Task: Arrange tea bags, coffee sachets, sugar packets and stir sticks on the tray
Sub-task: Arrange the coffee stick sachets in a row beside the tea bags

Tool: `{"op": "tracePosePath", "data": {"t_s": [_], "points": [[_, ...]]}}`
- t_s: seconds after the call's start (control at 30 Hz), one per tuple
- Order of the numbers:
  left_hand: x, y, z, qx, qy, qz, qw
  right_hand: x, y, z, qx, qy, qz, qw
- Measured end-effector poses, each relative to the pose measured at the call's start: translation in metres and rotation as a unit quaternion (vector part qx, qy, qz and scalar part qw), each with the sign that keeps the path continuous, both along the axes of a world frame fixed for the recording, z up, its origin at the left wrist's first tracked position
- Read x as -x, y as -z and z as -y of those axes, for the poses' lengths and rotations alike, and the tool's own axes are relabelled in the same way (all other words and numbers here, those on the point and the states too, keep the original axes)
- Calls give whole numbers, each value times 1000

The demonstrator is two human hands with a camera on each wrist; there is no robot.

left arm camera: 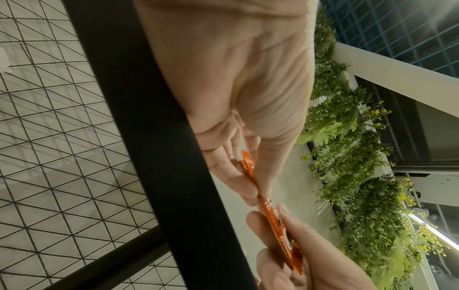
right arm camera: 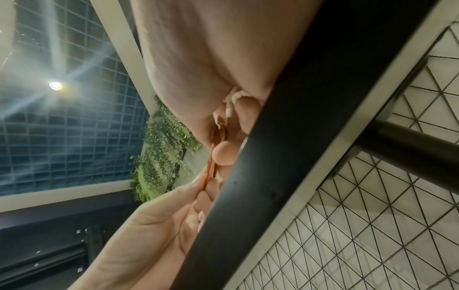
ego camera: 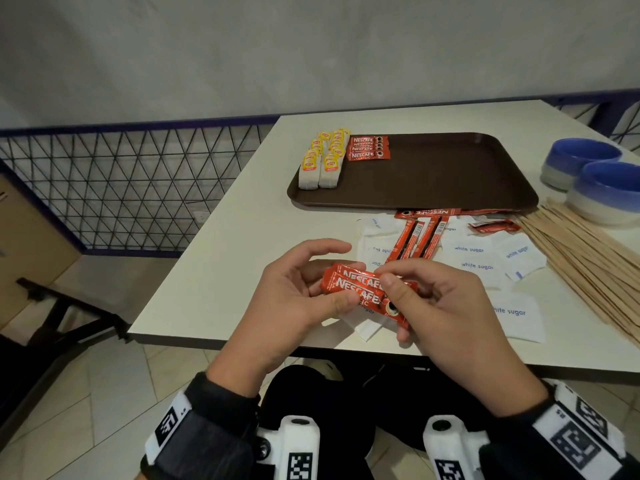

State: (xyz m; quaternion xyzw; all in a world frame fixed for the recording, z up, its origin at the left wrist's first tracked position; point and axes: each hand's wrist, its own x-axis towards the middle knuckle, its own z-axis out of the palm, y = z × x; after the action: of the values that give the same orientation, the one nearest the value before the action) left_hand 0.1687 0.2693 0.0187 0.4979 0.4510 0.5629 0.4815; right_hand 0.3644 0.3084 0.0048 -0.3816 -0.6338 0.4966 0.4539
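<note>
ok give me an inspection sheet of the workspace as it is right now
surface: white table, tray set on it.
job's things: tea bags and four coffee sachets lined up at the tray's left end; loose coffee sachets, sugar packets and stir sticks on the table.
clutter: two blue bowls right of the tray.
grippers: left hand and right hand together hold a small stack of sachets.
cables: nothing seen.
surroundings: wire mesh railing, tiled floor.
</note>
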Motion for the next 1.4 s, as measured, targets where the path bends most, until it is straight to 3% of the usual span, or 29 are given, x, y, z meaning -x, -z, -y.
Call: {"op": "tracePosePath", "data": {"t_s": [0.37, 0.47, 0.9, 1.23, 1.4], "points": [[-3, 2, -2, -10, -64, -27, 998, -4, 0, -1, 8, 8, -33, 999], [-3, 2, -1, -7, -74, -27, 997, -3, 3, 0, -26, 0, -33, 999], [-2, -7, 2, 47, -46, 28, 997, -3, 4, 1, -93, 18, -22, 995], [0, -2, 3, 24, -61, 40, 997, -2, 0, 1, -97, 9, 41, 994], [1, 0, 4, 8, -53, 21, 998, -11, -18, 0, -89, -22, 118, 989]]}}
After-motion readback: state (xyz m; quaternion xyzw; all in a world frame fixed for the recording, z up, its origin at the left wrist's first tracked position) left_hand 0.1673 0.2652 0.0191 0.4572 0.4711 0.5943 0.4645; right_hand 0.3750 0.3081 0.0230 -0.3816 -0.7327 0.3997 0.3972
